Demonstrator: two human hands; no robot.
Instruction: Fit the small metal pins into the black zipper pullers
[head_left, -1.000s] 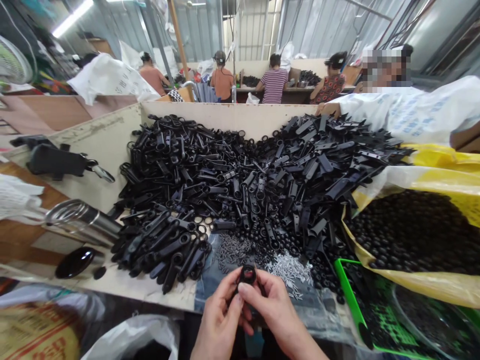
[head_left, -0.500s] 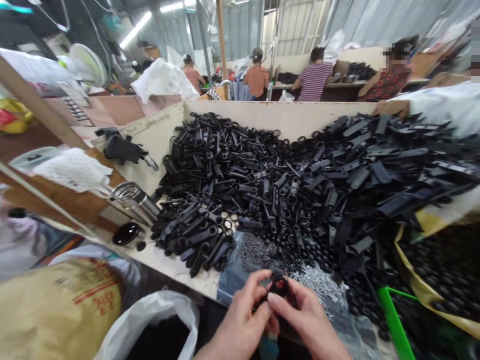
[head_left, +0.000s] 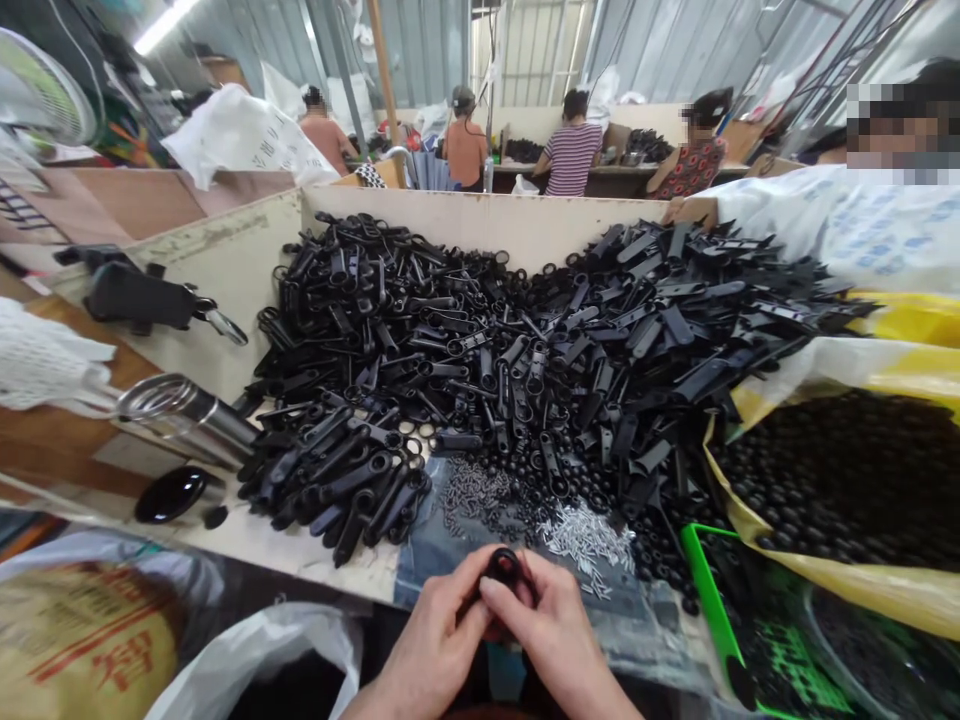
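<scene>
Close to the bench's front edge, my left hand (head_left: 442, 615) and my right hand (head_left: 551, 610) meet around a black plastic part with a ring-shaped end (head_left: 504, 564). Fingers of both hands curl round it, and my right thumb presses near the ring. Much of the part is hidden by the fingers. Just beyond my hands is a dark sheet (head_left: 420, 550) bearing small dark screws (head_left: 476, 490) and a pile of silvery pins (head_left: 589, 535). Left of these lie stacked black ring-ended parts (head_left: 337, 475).
A large heap of black parts (head_left: 450, 330) fills the bench. At left stand a steel cup (head_left: 187, 415) and an open white bag (head_left: 330, 635). On the right are a green basket (head_left: 701, 570) and a yellow-edged sack of black balls (head_left: 847, 480). Several people work farther back.
The view has turned to the right, so the bench contents sit farther left. Both hands still hold the black part, its ring end now turned differently.
</scene>
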